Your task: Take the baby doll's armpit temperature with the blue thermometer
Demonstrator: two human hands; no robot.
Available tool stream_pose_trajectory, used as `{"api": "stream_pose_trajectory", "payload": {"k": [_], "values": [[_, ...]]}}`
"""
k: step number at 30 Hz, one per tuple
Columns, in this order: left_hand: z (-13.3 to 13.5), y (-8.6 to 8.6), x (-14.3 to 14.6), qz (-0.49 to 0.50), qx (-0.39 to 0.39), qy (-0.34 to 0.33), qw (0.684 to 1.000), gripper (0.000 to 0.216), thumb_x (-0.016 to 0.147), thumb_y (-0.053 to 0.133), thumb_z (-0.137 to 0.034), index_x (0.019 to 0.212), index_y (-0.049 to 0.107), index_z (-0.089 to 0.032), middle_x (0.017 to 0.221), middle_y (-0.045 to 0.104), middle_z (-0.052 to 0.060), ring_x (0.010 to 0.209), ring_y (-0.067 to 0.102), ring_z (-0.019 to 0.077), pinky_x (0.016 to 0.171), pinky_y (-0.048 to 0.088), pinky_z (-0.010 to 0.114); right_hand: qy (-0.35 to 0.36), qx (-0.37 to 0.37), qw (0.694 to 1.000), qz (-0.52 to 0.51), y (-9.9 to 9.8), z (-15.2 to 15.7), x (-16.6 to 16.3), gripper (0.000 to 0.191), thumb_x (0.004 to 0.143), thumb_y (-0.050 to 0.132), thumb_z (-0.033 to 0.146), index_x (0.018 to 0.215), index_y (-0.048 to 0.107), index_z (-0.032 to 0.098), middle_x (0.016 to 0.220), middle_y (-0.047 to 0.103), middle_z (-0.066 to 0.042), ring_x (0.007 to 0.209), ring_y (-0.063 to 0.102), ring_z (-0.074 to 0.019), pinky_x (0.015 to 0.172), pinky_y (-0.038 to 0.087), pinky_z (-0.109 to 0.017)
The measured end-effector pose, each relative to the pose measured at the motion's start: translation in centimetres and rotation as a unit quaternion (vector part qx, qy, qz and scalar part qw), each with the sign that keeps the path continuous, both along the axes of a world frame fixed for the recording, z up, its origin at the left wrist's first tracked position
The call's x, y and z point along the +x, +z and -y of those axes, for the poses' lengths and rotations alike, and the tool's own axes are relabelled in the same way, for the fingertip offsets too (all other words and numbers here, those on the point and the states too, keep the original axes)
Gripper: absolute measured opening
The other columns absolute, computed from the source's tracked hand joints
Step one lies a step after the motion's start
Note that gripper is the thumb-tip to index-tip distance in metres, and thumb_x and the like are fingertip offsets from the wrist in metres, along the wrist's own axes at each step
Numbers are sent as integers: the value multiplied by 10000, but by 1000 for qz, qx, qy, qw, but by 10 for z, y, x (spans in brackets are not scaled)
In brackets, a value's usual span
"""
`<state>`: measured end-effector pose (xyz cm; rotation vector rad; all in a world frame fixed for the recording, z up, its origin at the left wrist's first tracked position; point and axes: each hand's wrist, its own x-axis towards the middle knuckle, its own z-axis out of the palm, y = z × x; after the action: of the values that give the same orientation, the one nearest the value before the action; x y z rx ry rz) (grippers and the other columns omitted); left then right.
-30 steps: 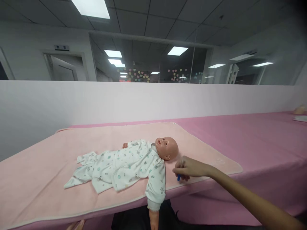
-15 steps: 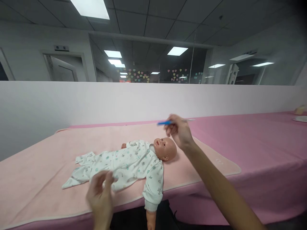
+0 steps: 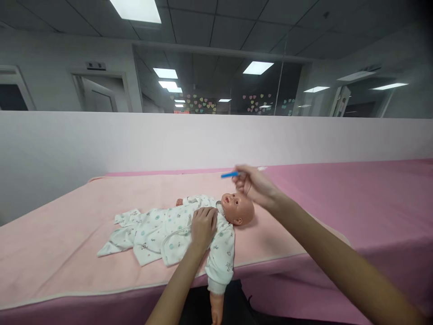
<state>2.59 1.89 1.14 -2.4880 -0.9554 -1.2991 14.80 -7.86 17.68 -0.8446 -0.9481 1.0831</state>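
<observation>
A baby doll [image 3: 238, 208] lies on its back, head to the right, dressed in a white printed outfit [image 3: 152, 230]. My left hand [image 3: 203, 223] is on the chest just below the collar, its fingers curled over the cloth; the fingertips are hidden. Above the doll's head, my right hand [image 3: 252, 183] is closed on a slim blue-and-white stick [image 3: 230, 174]. Its blue end points left, and the hand covers its middle. One doll arm [image 3: 218, 271] hangs toward me over the table's front edge.
A peach blanket [image 3: 74, 225] lies under the doll on a pink tablecloth [image 3: 379, 198]. Behind the table runs a low white partition [image 3: 189, 142], with a window [image 3: 216, 81] above it.
My left hand has moved right and away from me, from near the doll's legs onto its chest. My right hand still holds the stick above the head. The view has turned slightly left.
</observation>
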Motion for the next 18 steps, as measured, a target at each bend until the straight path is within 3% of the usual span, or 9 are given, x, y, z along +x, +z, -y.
{"api": "stream_pose_trajectory", "payload": {"k": [2, 3, 6, 7, 10, 11, 14, 15, 18], "values": [[2, 0, -2, 11, 0, 2, 1000, 184, 869, 428, -211, 949, 593, -230, 938, 629, 23, 890, 525, 173, 782, 369, 328, -95, 92, 991, -30, 3, 2, -3, 181, 833, 505, 285, 694, 514, 170, 517, 570, 35, 360, 462, -39, 349, 398, -126], [3, -1, -2, 15, 0, 6, 1000, 179, 867, 433, -209, 944, 594, -228, 938, 629, 24, 892, 524, 175, 780, 369, 329, -90, 73, 993, -22, 2, 2, -5, 179, 822, 529, 294, 693, 511, 171, 522, 573, 35, 363, 467, -41, 347, 400, -127], [4, -2, -2, 22, -5, 12, 1000, 170, 863, 440, -204, 932, 594, -221, 937, 627, 25, 895, 519, 177, 776, 371, 328, 38, -81, 996, 25, -1, 3, -10, 168, 768, 612, 232, 662, 509, 151, 535, 589, 9, 385, 495, -45, 372, 426, -130], [4, -2, -2, 21, -8, 11, 1000, 171, 862, 441, -201, 936, 593, -222, 937, 626, 23, 896, 516, 176, 778, 371, 328, 54, -89, 994, 31, -1, 3, -10, 169, 762, 621, 221, 658, 510, 146, 549, 600, 1, 399, 504, -43, 392, 437, -128], [5, -2, -2, 15, -15, 8, 1000, 187, 858, 439, -191, 960, 590, -233, 932, 623, 15, 901, 512, 173, 785, 372, 330, -25, 11, 999, 18, -6, 0, -10, 202, 766, 629, 269, 654, 503, 156, 554, 603, 22, 393, 481, -19, 394, 413, -97], [5, -2, -2, 14, -14, 10, 1000, 188, 857, 438, -192, 958, 592, -233, 930, 622, 17, 899, 513, 175, 782, 374, 331, -27, 4, 999, 25, -9, -2, -9, 222, 760, 637, 285, 643, 498, 158, 526, 588, 32, 376, 467, -20, 372, 396, -97], [5, -1, -3, 13, -10, 12, 1000, 198, 854, 430, -192, 947, 601, -223, 931, 619, 36, 894, 515, 185, 773, 378, 339, 63, -151, 986, 29, -15, -11, -8, 241, 772, 627, 267, 613, 487, 151, 444, 527, 44, 340, 445, -28, 333, 370, -106], [5, -1, -3, 13, -11, 10, 1000, 205, 853, 425, -187, 949, 603, -222, 933, 618, 40, 893, 516, 187, 776, 377, 343, 75, -164, 984, 15, -16, -14, -6, 227, 786, 610, 256, 624, 493, 149, 449, 531, 38, 353, 461, -32, 342, 380, -108], [6, 0, -4, 12, -21, 0, 1000, 229, 849, 415, -166, 971, 598, -229, 940, 618, 37, 900, 515, 187, 791, 377, 348, -8, -29, 999, -17, -14, -17, -1, 161, 823, 559, 276, 721, 528, 156, 553, 611, 2, 434, 536, -55, 395, 428, -126]]}}
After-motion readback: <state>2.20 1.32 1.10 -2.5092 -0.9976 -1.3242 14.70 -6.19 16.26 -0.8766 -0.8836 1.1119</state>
